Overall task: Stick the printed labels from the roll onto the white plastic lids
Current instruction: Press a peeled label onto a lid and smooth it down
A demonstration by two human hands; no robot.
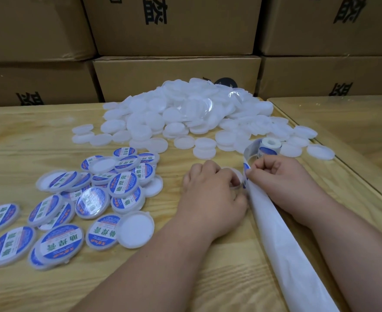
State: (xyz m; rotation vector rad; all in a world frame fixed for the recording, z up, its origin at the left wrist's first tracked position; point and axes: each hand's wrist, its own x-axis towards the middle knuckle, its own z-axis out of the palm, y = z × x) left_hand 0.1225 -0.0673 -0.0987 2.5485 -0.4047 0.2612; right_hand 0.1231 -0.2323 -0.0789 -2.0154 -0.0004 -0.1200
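Leftmost, the labelled lids (pixel 91 200) lay heaped, already done. My left hand (pixel 210 194) curled over a bare lid (pixel 236 176), holding it on the table (pixel 230 278). My right hand (pixel 282 176) pinched a label (pixel 246 168) at the strip's edge; I judged it best to centre it, then press outward. Spent backing paper (pixel 282 244) trailed toward me between my forearms, the label roll (pixel 268 146) stood just beyond, and the unlabelled pile (pixel 185 113) crowded behind, before cardboard boxes (pixel 176 75).
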